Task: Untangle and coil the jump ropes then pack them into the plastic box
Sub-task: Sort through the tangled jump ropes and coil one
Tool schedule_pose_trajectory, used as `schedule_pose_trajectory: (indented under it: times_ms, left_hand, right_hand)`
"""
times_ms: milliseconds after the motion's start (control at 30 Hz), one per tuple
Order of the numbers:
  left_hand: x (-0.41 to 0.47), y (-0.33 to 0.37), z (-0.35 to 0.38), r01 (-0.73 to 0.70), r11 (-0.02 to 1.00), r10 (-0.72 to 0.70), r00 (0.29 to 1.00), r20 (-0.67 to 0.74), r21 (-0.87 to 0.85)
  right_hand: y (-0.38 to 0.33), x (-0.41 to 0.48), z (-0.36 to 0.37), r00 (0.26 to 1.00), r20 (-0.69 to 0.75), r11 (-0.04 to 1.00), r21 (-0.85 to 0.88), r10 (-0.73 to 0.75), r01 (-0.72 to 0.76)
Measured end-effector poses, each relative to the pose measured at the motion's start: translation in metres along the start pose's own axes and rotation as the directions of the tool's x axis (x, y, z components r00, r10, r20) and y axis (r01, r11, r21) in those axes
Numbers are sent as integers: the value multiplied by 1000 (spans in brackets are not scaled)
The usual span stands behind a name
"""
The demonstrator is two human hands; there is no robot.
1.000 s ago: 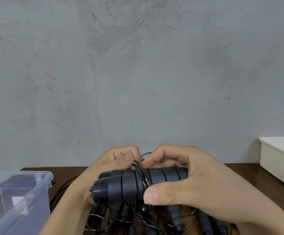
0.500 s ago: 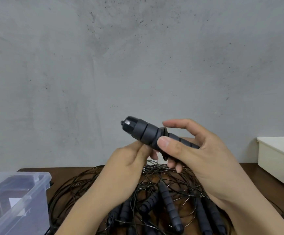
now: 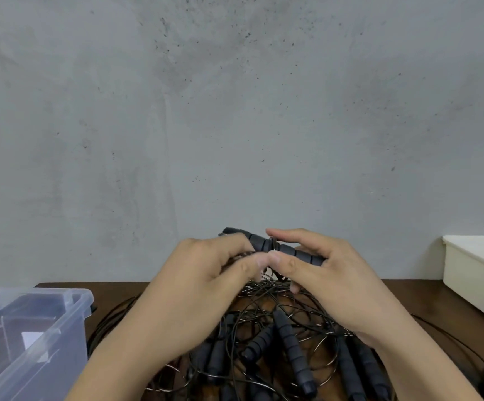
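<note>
Handles (image 3: 293, 251) of one jump rope, I recorded, were held above the tangled ropes (image 3: 278, 337) on the bench (image 3: 426, 296), left hand (image 3: 203, 279) and right hand (image 3: 339, 279) fingers (image 3: 293, 235) curled round them.

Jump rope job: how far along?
Early. Done: little visible; the plastic box shows something dark inside, unclear what. In hand: left hand and right hand grip black handles above the table. Left: the tangled pile of ropes underneath, unsorted and unpacked.
</note>
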State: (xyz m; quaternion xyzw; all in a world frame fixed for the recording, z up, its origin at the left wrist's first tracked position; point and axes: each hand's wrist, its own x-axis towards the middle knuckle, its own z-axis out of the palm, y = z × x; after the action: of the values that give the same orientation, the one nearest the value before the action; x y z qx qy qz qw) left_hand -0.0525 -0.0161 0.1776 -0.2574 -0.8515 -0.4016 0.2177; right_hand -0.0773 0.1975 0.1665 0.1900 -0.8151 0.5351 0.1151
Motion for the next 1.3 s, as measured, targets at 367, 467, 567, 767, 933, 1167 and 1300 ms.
schedule_pose_trajectory:
  times_ms: [367, 467, 567, 767, 933, 1167, 1300]
  left_hand:
    - [10, -49, -12, 59, 884, -43, 998, 46, -464]
    - [15, -58, -8, 63, 820, -1, 994, 109, -569]
    - [17, -56, -1, 84, 770, 24, 987, 160, -633]
    - [16, -51, 21, 195, 856, -159, 981, 114, -479]
    - [19, -32, 34, 165, 959, -143, 984, 108, -230]
    - [4, -6, 24, 3, 985, -16, 997, 73, 173]
    - [2, -7, 8, -34, 978, 22, 998, 60, 206]
  right_hand:
    - [-19, -14, -12, 884, 464, 994, 63, 51, -91]
    - [-24, -16, -13, 874, 485, 979, 186, -22, -78]
    - [-21, -16, -15, 909, 412, 972, 234, -65, -36]
    - [-20, -15, -14, 978, 189, 883, 469, -93, -6]
    - [-23, -15, -9, 990, -99, 943, 306, -101, 127]
    - [-22, -15, -4, 956, -258, 986, 54, -137, 156]
    - [-17, -13, -5, 986, -145, 996, -45, -85, 79]
